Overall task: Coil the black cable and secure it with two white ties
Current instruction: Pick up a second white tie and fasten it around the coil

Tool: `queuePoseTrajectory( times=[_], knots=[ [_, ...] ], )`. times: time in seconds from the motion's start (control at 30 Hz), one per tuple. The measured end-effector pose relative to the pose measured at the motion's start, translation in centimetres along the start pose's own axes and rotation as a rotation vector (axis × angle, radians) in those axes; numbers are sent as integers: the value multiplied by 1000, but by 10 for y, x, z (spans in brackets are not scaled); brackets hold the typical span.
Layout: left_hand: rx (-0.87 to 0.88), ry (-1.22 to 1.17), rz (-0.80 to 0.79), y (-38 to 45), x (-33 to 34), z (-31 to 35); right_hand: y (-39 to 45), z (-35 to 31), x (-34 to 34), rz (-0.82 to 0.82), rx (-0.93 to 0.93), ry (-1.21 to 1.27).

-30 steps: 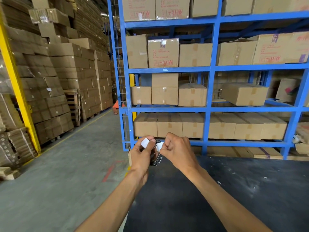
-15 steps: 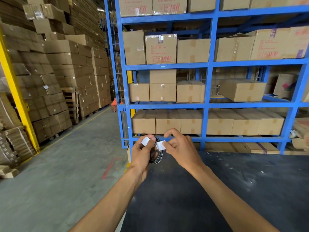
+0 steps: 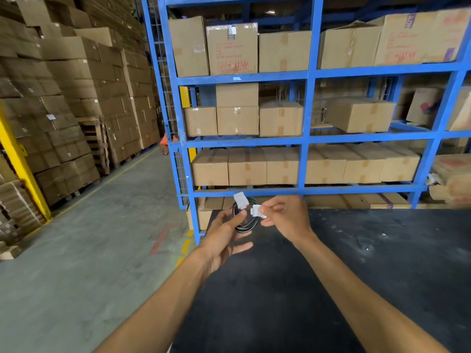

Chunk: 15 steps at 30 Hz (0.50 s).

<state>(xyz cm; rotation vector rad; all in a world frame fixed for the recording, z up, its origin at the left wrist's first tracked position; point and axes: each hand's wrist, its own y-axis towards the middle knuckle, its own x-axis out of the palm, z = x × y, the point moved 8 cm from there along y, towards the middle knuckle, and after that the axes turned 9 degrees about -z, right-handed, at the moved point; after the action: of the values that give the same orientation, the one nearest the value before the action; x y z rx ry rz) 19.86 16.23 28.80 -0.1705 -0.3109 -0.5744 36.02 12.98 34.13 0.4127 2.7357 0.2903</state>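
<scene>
Both hands are raised in front of the body above the near edge of a dark bench [image 3: 331, 276]. The left hand [image 3: 224, 238] cradles the coiled black cable [image 3: 246, 224]; its thumb presses across the loops near their top, while the lower fingers stick out loosely below the coil and are not curled around it. The right hand [image 3: 288, 217] is closed in a pinch, thumb and forefinger gripping the end of a white tie [image 3: 257, 210] just to the right of the coil. A second white tie [image 3: 240, 199] stands up above the coil, next to the left thumb; it seems to wrap around the strands there, though the picture is too soft at that spot to be sure. The two ties are close together but apart. The cable hangs as a small bundle of several loops between the two hands, held in the air over the bench and not resting on it. Behind the hands stands a blue metal rack [image 3: 308, 138] loaded with cardboard boxes [image 3: 280, 118], and stacks of flattened cardboard [image 3: 63, 98] fill the left side across a grey concrete aisle.
</scene>
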Motion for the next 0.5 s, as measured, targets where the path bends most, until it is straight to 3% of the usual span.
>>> queuePoseTrajectory(
  times=[0.07,0.2,0.5],
  knots=[
    [-99,-29,-32,2,4,-24,-5,19,-3,13,17,18],
    [-125,-69,-26,9,6,-52,-19,58,-4,5,85,26],
    [-301,55,-118,12,4,-114,-41,135,-1,-332,346,-11]
  ],
)
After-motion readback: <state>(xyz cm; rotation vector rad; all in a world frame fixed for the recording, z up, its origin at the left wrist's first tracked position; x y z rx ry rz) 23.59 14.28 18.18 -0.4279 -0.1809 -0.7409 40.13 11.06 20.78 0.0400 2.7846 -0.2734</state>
